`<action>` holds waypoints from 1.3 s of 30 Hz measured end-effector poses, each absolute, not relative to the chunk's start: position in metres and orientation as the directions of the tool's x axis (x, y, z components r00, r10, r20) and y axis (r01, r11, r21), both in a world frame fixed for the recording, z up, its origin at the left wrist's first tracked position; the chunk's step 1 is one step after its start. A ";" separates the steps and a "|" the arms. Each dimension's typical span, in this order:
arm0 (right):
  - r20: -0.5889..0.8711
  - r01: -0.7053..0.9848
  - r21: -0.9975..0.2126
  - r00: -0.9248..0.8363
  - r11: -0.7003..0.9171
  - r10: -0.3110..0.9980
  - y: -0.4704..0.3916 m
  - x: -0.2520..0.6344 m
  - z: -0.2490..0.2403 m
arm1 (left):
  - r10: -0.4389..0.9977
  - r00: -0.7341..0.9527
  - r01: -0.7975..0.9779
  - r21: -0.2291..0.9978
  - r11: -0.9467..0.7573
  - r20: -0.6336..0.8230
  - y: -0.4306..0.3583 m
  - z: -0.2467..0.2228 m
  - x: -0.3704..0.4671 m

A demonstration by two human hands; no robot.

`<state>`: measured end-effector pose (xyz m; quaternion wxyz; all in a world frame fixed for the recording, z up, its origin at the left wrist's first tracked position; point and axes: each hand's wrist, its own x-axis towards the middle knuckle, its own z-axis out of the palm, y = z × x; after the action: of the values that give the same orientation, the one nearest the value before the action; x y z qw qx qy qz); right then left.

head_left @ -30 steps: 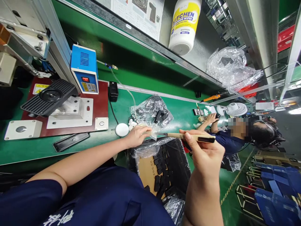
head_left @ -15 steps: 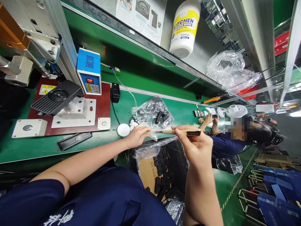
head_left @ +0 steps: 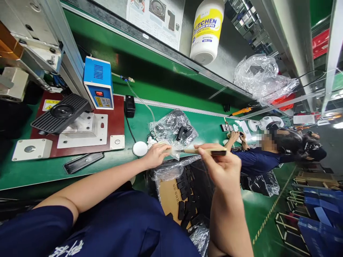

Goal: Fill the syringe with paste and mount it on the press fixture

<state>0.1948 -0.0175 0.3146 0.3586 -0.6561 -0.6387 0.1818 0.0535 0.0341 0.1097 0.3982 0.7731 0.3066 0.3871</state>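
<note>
My right hand grips a slim tool with a pale handle and a dark butt end. Its thin tip points left, toward my left hand. The fingers of that left hand are pinched together at the tip, and what lies between them is too small and blurred to make out. Just beyond both hands a clear plastic bag lies on the bench with round dark parts in it, and a small black piece rests on top. Beside my left wrist is a white round disc.
At left a dark speaker-like part sits on a metal fixture, near a blue box and a black tray. Below the bench edge stands a carton with black parts. A co-worker works at right. Wipes stand on the shelf.
Both hands keep their hold in nearly the same place; the right one has shifted very slightly left with the tool. The whole view has moved a little, and the co-worker has shifted slightly.
</note>
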 end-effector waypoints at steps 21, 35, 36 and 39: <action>0.536 0.586 -0.778 0.428 0.228 0.728 -0.049 0.196 0.322 | 0.847 0.525 -0.089 0.995 -0.043 0.083 0.040 0.116 0.059; 0.541 0.599 -0.785 0.537 0.158 0.647 -0.094 0.186 0.201 | 0.542 0.713 0.113 0.836 0.538 -0.445 0.061 0.121 0.044; 0.531 0.586 -0.794 0.541 0.160 0.653 -0.095 0.186 0.197 | 0.534 0.717 0.128 0.837 0.532 -0.448 0.061 0.121 0.043; 0.490 0.520 -0.834 0.551 0.181 0.675 -0.098 0.186 0.190 | 0.514 0.730 0.163 0.845 0.509 -0.450 0.063 0.123 0.042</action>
<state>0.1864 -0.0976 0.1897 0.6085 -0.6367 -0.4693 0.0635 0.0416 0.0627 0.1234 0.7947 0.4830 0.3506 0.1105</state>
